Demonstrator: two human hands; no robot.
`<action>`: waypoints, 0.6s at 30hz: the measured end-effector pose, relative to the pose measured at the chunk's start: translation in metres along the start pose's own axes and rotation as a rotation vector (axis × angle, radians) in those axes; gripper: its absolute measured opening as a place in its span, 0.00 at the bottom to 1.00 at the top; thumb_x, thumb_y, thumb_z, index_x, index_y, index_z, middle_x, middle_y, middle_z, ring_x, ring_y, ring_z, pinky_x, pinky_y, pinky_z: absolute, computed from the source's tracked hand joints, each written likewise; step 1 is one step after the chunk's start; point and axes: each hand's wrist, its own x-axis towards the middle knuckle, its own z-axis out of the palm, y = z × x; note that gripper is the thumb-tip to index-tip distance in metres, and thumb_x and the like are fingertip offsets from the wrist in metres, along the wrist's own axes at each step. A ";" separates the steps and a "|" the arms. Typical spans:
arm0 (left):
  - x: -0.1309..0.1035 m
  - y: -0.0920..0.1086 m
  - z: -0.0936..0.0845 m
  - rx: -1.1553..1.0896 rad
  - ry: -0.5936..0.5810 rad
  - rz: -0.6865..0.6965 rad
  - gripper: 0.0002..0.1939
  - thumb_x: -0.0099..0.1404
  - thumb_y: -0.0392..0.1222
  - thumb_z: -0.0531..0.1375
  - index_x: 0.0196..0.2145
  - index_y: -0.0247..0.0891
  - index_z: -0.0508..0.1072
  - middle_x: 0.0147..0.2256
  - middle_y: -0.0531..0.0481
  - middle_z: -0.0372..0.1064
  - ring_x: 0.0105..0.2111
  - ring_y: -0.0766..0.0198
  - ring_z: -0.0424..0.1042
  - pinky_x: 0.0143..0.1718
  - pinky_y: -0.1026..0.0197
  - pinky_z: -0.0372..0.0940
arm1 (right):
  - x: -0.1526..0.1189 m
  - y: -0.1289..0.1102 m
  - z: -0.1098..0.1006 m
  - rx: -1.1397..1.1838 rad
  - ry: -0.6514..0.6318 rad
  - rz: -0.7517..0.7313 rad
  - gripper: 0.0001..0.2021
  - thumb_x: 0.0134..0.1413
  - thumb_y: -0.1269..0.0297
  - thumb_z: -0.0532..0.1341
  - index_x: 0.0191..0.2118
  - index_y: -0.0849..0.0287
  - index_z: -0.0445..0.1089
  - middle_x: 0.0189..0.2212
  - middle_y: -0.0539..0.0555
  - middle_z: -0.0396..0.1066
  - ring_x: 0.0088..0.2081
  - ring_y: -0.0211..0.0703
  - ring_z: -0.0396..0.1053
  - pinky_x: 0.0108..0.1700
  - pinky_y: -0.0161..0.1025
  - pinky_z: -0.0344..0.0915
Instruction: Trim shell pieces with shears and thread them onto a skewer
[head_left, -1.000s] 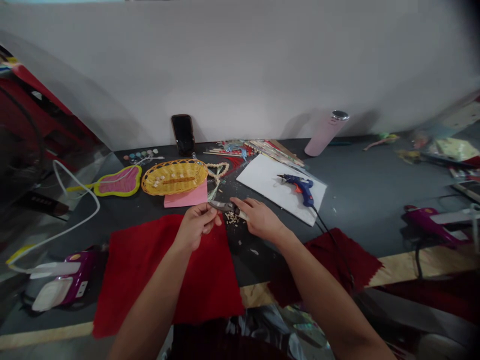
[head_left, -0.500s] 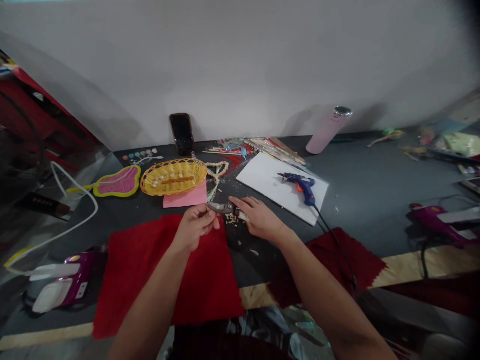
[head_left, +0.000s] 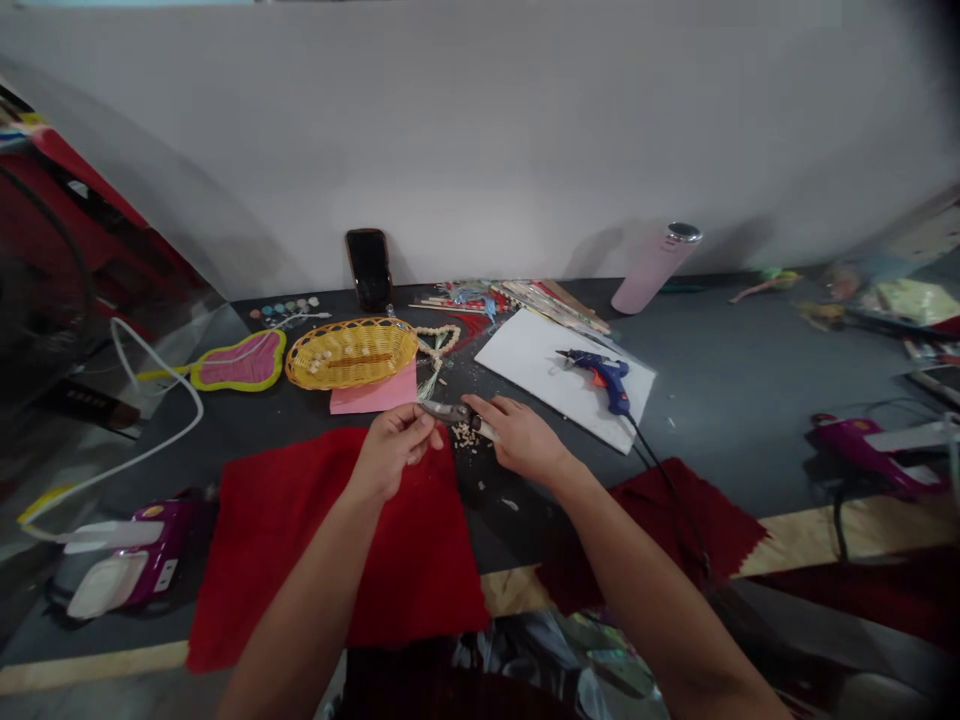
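Note:
My right hand point(head_left: 525, 437) is closed around the pale handle of pruning shears point(head_left: 448, 412), whose grey blades point left. My left hand point(head_left: 395, 450) pinches at the blade tips, over the edge of a red cloth point(head_left: 300, 530). Whatever is between its thumb and forefinger is too small to name. Under the shears, small pale pieces point(head_left: 466, 437) lie scattered on the dark table. Behind my left hand, a yellow wicker basket point(head_left: 351, 372) with a few pale bits in it rests partly on a pink pad point(head_left: 375, 396). A beaded string with a tassel point(head_left: 436, 345) lies beside it.
A blue glue gun point(head_left: 604, 378) lies on a white board point(head_left: 525, 350), its cord running toward the front edge. Thin sticks point(head_left: 551, 303) lie behind the board. A phone point(head_left: 370, 270) and a pink tumbler point(head_left: 655, 268) stand by the wall. Purple devices point(head_left: 161, 535) flank both sides.
The view has shifted slightly. Both hands stay together at the shears, with little visible movement.

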 end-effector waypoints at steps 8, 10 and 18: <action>-0.001 0.001 0.008 0.235 0.172 0.109 0.07 0.55 0.42 0.59 0.28 0.34 0.70 0.23 0.50 0.71 0.15 0.74 0.56 0.18 0.69 0.51 | 0.002 0.001 0.002 -0.028 0.015 0.004 0.36 0.46 0.75 0.51 0.63 0.54 0.42 0.50 0.58 0.60 0.50 0.47 0.56 0.50 0.43 0.55; -0.002 0.001 0.008 0.192 0.153 0.081 0.08 0.55 0.42 0.59 0.29 0.34 0.70 0.21 0.51 0.70 0.14 0.76 0.52 0.16 0.69 0.47 | 0.002 0.002 0.002 -0.010 0.006 -0.012 0.37 0.46 0.75 0.51 0.63 0.54 0.41 0.50 0.58 0.59 0.51 0.48 0.56 0.50 0.44 0.55; -0.002 0.000 0.005 0.001 0.048 0.009 0.09 0.55 0.42 0.60 0.25 0.34 0.66 0.19 0.51 0.68 0.12 0.79 0.47 0.14 0.70 0.39 | 0.001 0.006 0.004 0.066 0.010 -0.071 0.38 0.44 0.76 0.51 0.63 0.55 0.39 0.53 0.59 0.57 0.53 0.49 0.55 0.51 0.47 0.55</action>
